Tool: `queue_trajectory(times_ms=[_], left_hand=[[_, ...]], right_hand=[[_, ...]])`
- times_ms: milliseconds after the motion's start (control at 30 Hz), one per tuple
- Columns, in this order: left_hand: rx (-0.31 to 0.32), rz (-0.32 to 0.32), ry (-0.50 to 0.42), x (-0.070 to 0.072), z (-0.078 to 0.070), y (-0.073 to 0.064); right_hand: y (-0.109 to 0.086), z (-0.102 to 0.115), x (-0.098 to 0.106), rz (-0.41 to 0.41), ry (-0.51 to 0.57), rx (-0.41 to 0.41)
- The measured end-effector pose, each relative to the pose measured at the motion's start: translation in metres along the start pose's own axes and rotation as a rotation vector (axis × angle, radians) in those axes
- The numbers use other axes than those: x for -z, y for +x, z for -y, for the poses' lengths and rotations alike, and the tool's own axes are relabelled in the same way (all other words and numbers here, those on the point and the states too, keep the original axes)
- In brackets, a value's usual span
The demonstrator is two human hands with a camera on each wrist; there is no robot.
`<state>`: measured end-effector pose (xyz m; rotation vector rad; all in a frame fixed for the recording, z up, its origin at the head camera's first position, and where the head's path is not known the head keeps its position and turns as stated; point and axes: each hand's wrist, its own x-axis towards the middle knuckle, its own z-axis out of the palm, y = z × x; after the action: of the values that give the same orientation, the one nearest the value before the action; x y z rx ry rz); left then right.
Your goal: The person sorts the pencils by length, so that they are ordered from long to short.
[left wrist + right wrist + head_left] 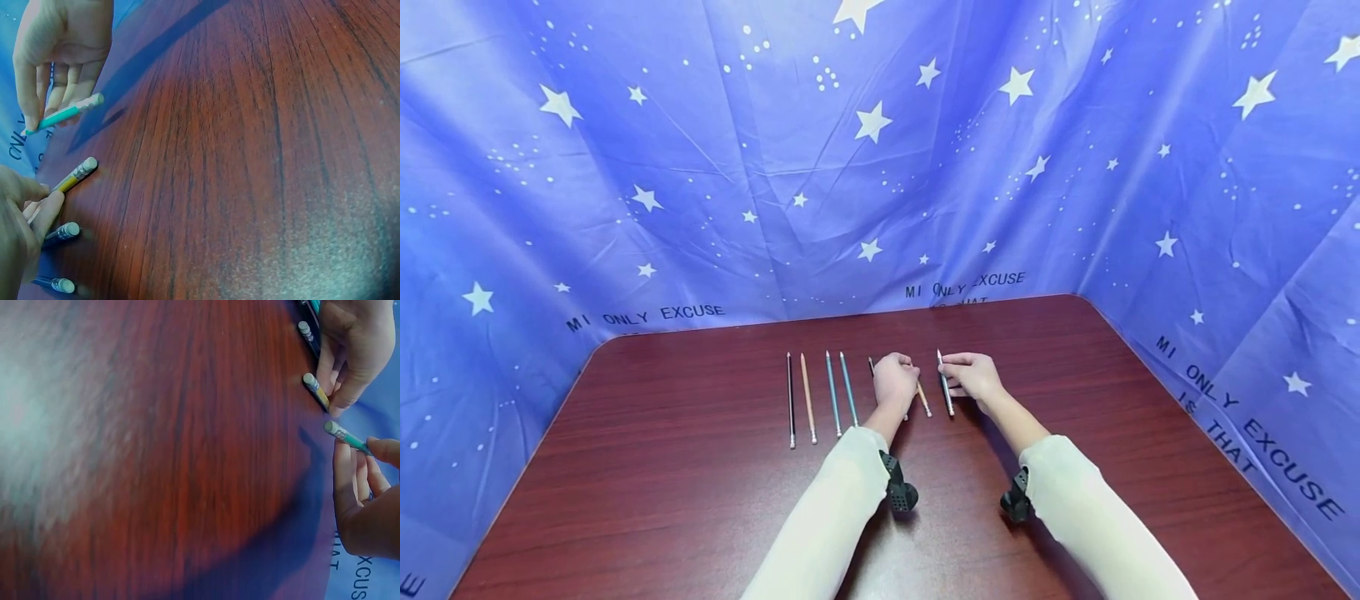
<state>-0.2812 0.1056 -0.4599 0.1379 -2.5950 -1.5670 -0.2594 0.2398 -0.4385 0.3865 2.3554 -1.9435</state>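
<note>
My right hand (pixel 976 377) pinches a teal pencil (pixel 947 392) between thumb and fingers. The pencil's eraser end points toward me; in the left wrist view a shadow lies beside the pencil on the table. To the left, my left hand (pixel 895 382) pinches a yellow pencil (pixel 69 182), whose white eraser end sticks out from the fingers over the wood. Its upper part is hidden by the hand. A black pencil (pixel 871 365) lies partly under the left hand, and its eraser end (pixel 70 230) shows beside the yellow one in the left wrist view.
Left of the hands, a black pencil (pixel 791 400), a yellow pencil (pixel 808 400) and two teal pencils (pixel 832 396) lie side by side on the dark red wooden table (pixel 685 500). Behind the table hangs a blue curtain (pixel 790 250) with white stars and lettering.
</note>
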Motion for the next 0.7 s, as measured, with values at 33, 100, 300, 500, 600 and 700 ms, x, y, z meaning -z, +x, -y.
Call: queue_trajectory(times_ms=[33, 100, 300, 500, 600, 700], left_hand=[[-0.004, -0.006, 0.009, 0.000, 0.000, 0.000], [-0.005, -0.012, 0.020, 0.000, 0.001, 0.001], [-0.016, -0.013, 0.030, -0.001, 0.003, 0.002], [-0.024, -0.031, 0.034, -0.003, 0.005, 0.002], [-0.021, -0.024, 0.029, -0.004, 0.006, 0.002], [-0.012, -0.006, 0.000, -0.004, 0.008, 0.005]], right_hand=[[0.001, 0.000, -0.002, -0.007, -0.003, 0.000], [0.002, 0.000, -0.005, -0.023, -0.014, -0.004], [0.007, 0.000, -0.013, -0.052, -0.046, -0.009], [0.013, -0.002, -0.016, -0.058, -0.095, -0.011], [0.014, -0.004, -0.017, -0.071, -0.102, -0.021], [0.017, -0.006, -0.017, -0.077, -0.102, -0.015]])
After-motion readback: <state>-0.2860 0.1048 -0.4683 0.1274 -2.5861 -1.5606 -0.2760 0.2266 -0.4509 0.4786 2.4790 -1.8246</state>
